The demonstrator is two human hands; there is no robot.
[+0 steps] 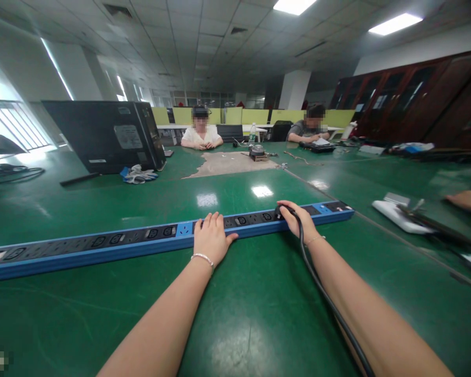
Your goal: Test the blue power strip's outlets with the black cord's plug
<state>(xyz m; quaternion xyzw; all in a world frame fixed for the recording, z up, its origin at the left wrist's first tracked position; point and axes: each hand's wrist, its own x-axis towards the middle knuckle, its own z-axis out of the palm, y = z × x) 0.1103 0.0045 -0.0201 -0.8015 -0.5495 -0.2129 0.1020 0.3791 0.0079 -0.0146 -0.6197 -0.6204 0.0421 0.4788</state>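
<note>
A long blue and black power strip (133, 246) with rows of sockets lies across the green table. My left hand (211, 238) rests flat over its middle, fingers stretched towards the far edge and thumb out along the near side. Farther right, my right hand (300, 224) is closed around a black plug (278, 211) at the strip's top face. Whether the plug's pins are in a socket is hidden by the fingers. From the plug, a black power cord (317, 285) runs down along my right forearm to the bottom edge.
A black computer case (102, 136) stands at the back left, with work gloves (138, 174) beside it. Two people sit across the table. A white device (400, 215) lies at the right, near another person's hand (469, 201). A bottle (253, 134) stands farther back.
</note>
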